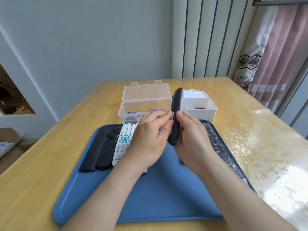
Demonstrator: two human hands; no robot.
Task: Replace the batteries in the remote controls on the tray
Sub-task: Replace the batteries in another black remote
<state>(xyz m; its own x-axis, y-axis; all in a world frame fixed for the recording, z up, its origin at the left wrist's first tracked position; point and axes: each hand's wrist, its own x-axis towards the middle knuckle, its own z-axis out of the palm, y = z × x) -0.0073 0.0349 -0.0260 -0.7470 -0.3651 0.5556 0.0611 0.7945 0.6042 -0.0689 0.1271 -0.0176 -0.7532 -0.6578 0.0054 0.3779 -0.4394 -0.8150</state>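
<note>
Two hands hold one dark remote (177,104) in the middle of the frame, above the blue tray (166,197). It stands on its edge, long way up and down. Its top end points up toward the clear box (145,97) and the white box (200,107). The left hand (150,139) pinches its side with bent fingers (166,129). The right hand (191,139) wraps round its lower half. A white remote (124,142) lies flat at the tray's left.

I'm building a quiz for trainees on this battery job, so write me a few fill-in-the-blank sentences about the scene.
The left hand and right hand hold a dark remote above the ____ tray. The clear box behind the tray has its lid ____. The remote with teal buttons on the tray has a ____ body.
Missing words: blue; open; white.
</note>
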